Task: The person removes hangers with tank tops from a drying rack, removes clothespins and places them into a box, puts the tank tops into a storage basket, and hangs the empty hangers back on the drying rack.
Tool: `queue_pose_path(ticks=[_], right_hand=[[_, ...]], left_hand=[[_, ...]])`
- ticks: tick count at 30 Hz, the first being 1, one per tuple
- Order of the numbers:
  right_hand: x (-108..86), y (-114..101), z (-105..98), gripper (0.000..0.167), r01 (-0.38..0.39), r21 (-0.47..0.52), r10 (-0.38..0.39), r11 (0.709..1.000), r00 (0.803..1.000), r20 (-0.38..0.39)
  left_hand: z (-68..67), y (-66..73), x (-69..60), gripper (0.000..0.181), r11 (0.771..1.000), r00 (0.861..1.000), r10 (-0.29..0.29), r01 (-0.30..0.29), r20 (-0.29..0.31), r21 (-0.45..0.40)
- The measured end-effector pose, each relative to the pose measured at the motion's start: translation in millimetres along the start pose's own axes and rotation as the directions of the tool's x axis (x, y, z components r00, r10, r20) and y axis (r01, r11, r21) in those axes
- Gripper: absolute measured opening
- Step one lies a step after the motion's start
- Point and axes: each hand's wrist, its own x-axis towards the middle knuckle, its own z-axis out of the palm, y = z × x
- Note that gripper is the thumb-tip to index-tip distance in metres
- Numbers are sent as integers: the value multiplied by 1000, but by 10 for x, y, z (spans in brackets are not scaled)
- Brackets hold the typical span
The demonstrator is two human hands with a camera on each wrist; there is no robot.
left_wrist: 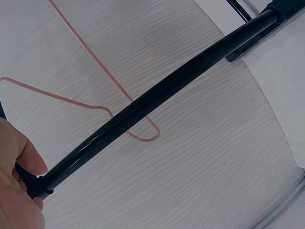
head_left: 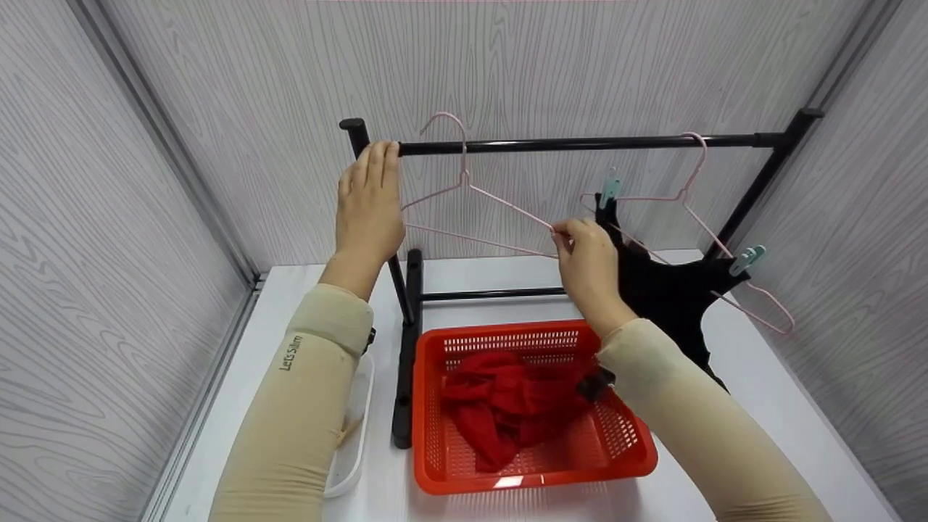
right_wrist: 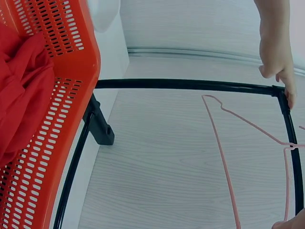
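Note:
My left hand (head_left: 370,199) grips the upper left corner of a black clothes rack (head_left: 580,144); in the left wrist view its thumb (left_wrist: 31,160) and fingertips lie on either side of the joint. With thumb and fingers, my right hand (head_left: 591,268) pinches the right arm of a bare pink hanger (head_left: 507,205). This hanger's hook rises above the rail near its left end; whether it rests on the rail I cannot tell. Farther right, a second pink hanger (head_left: 694,170) hangs on the rail, with a black strappy garment (head_left: 663,290) fastened by teal clothespins (head_left: 611,188).
Below the rail stands a red perforated basket (head_left: 536,480) with a crumpled red cloth (head_left: 507,399) in it. A white container (head_left: 348,482) sits at the left, partly behind my left forearm. Wood-patterned panels (head_left: 544,65) enclose the white table (head_left: 254,348).

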Motion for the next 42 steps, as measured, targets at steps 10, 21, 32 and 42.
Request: queue_pose_path(ticks=[10, 21, 32, 42], right_hand=[[-176, -117, 292, 11, 24, -19, -22, 1000, 995, 93], [-365, -188, 436, 8, 77, 14, -78, 997, 984, 160], [-487, -341, 458, 13, 97, 68, -111, 993, 963, 246], [-578, -399, 514, 18, 63, 108, -93, 992, 949, 301]], left_hand=[[30, -6, -3, 75, 1000, 1000, 1, 0, -26, 6], [18, 7, -6, 76, 1000, 1000, -1, 1, -25, 1], [16, 26, -17, 74, 1000, 1000, -15, 15, -8, 3], [41, -4, -26, 69, 1000, 999, -1, 3, -32, 31]])
